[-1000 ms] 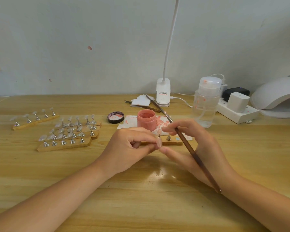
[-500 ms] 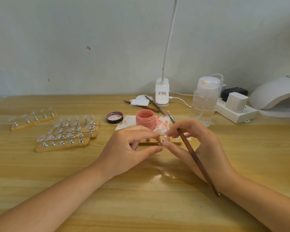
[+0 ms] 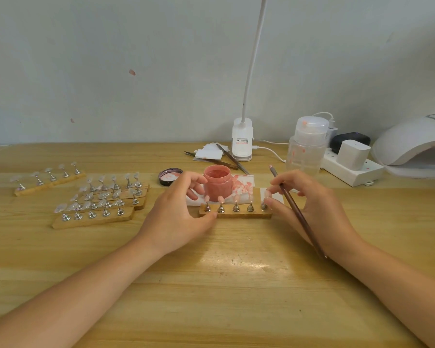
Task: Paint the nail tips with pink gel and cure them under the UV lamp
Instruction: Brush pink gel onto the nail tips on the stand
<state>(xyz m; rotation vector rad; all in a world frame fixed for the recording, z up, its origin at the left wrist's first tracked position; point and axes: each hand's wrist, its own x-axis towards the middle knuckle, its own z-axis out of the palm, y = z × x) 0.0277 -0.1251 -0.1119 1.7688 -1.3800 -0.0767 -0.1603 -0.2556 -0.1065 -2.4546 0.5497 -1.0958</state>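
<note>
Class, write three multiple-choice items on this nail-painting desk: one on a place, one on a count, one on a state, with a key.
1. Where does the open pink gel jar stand?
A. Just behind the wooden strip between the hands
B. On the power strip
C. Inside the UV lamp

2. How many metal stands are on that wooden strip?
A. Three
B. Five
C. Eight

3. What does the right hand hold?
A. Nothing
B. The jar lid
C. A brush

Key: 1 A, the jar rises directly behind the strip. 2 B, five stands show in a row. 3 C, the brush shaft runs through its fingers.
</note>
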